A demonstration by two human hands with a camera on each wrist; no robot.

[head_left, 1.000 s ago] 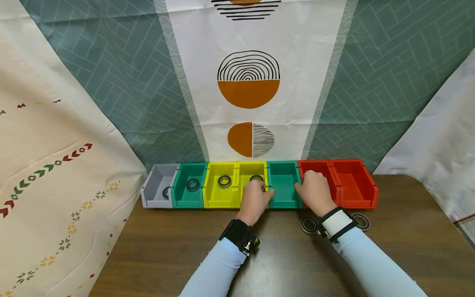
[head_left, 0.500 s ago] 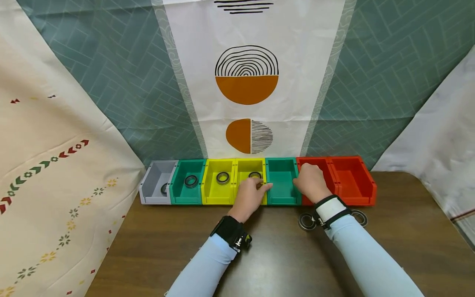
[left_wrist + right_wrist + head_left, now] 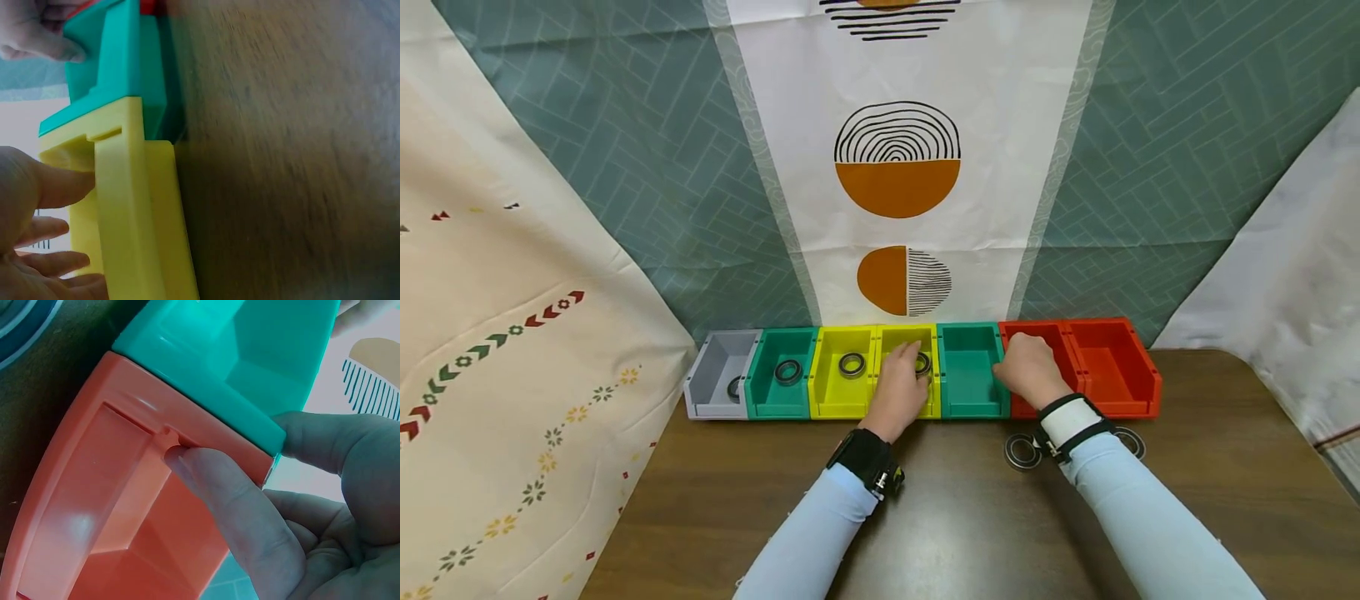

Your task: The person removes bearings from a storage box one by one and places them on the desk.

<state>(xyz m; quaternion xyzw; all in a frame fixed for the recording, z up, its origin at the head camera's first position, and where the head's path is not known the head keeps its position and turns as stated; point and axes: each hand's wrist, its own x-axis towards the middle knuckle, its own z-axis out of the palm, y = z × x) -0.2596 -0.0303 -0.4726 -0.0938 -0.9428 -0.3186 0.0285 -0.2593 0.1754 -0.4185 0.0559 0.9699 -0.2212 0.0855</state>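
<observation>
My left hand (image 3: 897, 390) reaches into the right yellow storage bin (image 3: 891, 337), its fingers spread beside a ball bearing (image 3: 923, 364) lying inside. In the left wrist view, its thumb (image 3: 65, 186) is close to the bin's front lip, and the gap between thumb and fingers shows nothing held. My right hand (image 3: 1032, 367) pinches the adjoining side walls of the right green bin (image 3: 972, 337) and the left red bin (image 3: 125, 469). The right wrist view shows its thumb on the green side and its index finger (image 3: 234, 500) inside the red bin.
The bins stand in one row against a patterned cloth backdrop (image 3: 760, 275). Bearings also lie in the grey bin (image 3: 718, 358), the left green bin (image 3: 765, 392) and the left yellow bin (image 3: 827, 400). Two larger bearings, one (image 3: 1022, 451) left and one (image 3: 1131, 443) right of my right wrist, lie on the wooden table (image 3: 955, 533).
My left hand has turned and its fingers have moved farther into the right yellow bin, from pointing toward the green bin. My right hand stays at the green and red bins' walls.
</observation>
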